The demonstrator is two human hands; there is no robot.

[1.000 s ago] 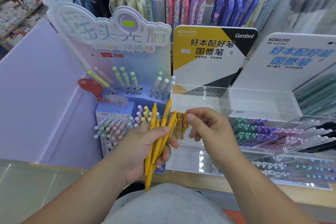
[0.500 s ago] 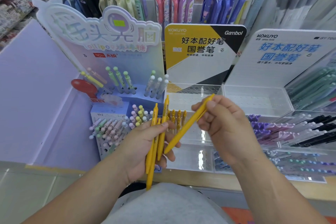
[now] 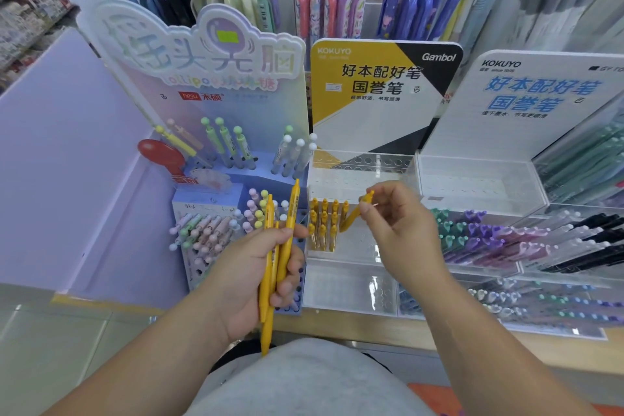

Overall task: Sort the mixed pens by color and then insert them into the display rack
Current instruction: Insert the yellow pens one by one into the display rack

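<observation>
While left hand (image 3: pixel 256 267) grips yellow pens (image 3: pixel 292 209), right hand (image 3: pixel 401 230) pinches a pen (image 3: pixel 351 218) above open rack (image 3: pixel 366 246) holes.

The left hand (image 3: pixel 250 267) grips a bundle of yellow pens (image 3: pixel 292 209); the right hand (image 3: pixel 401 233) pinches a single pen (image 3: pixel 351 218), tilted, just beside the standing pens (image 3: pixel 323 224) in the clear rack (image 3: pixel 364 179).

Bright, even shop light, with wide-angle bending at the edges.

We see soft light and hardly any shadow. White glare streaks the clear rack (image 3: pixel 374 284). The centre is sharp: the left hand (image 3: pixel 256 267) with its pens (image 3: pixel 270 280), and the right hand (image 3: pixel 401 233) with one pen (image 3: pixel 351 216). The shelf (image 3: pixel 30 10) at upper left and the grey pens (image 3: pixel 547 0) at upper right blur, and straight edges bow outward.
</observation>
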